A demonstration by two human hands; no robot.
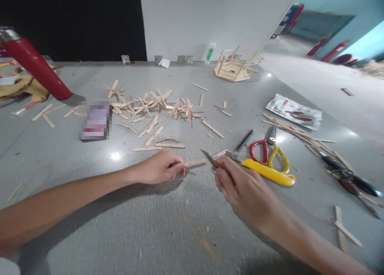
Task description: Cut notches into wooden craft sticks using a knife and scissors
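Note:
My left hand [163,167] is closed on one end of a flat wooden stick [195,163], which points right just above the grey table. In my right hand [240,183] is a knife [209,158], its pointed blade aimed up and left, close to the stick's free end. My fingers wrap round the knife and hide its handle. Beyond the left hand lie loose wooden sticks [170,146]. Beside the right hand are yellow-handled pliers [268,173], scissors with one red and one yellow handle [271,147], and a dark pen-like tool [245,140].
A heap of sticks [156,103] spreads across the table [168,235]. A phone [96,122] lies left of it, near a red flask [42,67]. At the back stands a wooden stick frame [237,69]. On the right lie a packet [294,111] and dark-handled tools [349,175].

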